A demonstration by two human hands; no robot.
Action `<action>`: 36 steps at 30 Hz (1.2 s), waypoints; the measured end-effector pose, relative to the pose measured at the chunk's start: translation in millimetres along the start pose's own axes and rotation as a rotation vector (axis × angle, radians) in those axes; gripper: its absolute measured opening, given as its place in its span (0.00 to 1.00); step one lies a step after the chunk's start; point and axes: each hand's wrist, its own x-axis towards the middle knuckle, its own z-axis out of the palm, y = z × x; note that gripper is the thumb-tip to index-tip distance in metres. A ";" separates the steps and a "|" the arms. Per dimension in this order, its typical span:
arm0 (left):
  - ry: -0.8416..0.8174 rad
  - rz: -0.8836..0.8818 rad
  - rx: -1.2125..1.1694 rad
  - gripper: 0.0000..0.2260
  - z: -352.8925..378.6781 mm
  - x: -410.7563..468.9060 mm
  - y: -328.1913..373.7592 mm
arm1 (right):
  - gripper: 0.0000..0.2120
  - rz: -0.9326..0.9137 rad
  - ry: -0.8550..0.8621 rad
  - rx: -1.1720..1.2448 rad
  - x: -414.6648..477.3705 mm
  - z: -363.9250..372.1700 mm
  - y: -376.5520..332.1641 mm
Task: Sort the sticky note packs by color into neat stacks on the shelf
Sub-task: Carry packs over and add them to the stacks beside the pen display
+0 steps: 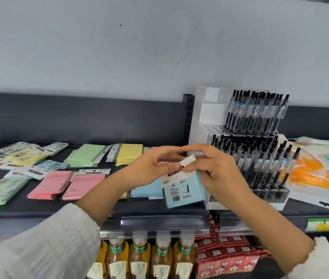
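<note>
Roughly half sorted: right hand [218, 174] grips a blue pack [183, 190], left hand [151, 166] pinching its header; loose pile [18, 158] remains.

shelf [91, 208]: matt dark metal | blue pack [183, 190]: glossy plastic wrap

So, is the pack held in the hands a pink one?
No, the held pack is light blue; the pink packs lie on the shelf.

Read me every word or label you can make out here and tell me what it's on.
"STICKY NOTE": header of the blue pack in both hands, upside down.
"STICKY NOTE": header of a pink pack.
Blue pack's back label, loose packs' labels, bottle labels, orange packages, price tag: too small or blurred.
</note>
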 end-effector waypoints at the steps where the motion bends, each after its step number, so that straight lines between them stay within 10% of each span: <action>1: -0.035 0.000 -0.004 0.13 0.8 0.0 1.9 | 0.13 0.008 0.007 0.019 0.4 -0.9 1.6; 10: 0.288 0.077 0.074 0.09 -0.1 4.8 3.4 | 0.20 0.156 0.096 0.143 9.0 -10.7 -7.2; 22: 0.190 -0.066 0.651 0.12 -5.2 6.2 -46.0 | 0.23 0.187 -0.711 -0.415 -13.9 46.5 -25.2; 28: 0.248 -0.107 0.652 0.11 -27.6 -15.7 -41.6 | 0.06 0.258 -0.692 -0.375 -12.5 49.8 -14.7; 36: 0.414 -0.249 0.628 0.10 -73.7 -76.7 -44.4 | 0.18 0.345 -0.430 0.072 31.0 66.2 -48.2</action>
